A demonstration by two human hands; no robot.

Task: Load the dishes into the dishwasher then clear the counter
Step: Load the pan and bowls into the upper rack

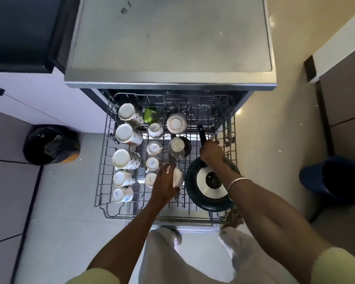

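The dishwasher's upper wire rack (pixel 106 160) is pulled out below me. Several white mugs (pixel 125 158) lie upside down along its left side, with small cups (pixel 153 148) in a middle row. My left hand (pixel 165 183) grips a white cup (pixel 178 176) near the rack's middle front. My right hand (pixel 211 150) holds the black handle of a dark frying pan (pixel 205 201), which lies bottom-up at the rack's front right. A patterned bowl (pixel 177 148) and a white bowl (pixel 175 123) sit behind it. A green item (pixel 150 115) is at the back.
The dishwasher's steel top (pixel 170 37) is above the rack. A black bin (pixel 49 144) stands on the floor to the left, a blue bucket (pixel 334 177) to the right. White cabinets (pixel 39 99) run along the left. My legs are at the rack's front.
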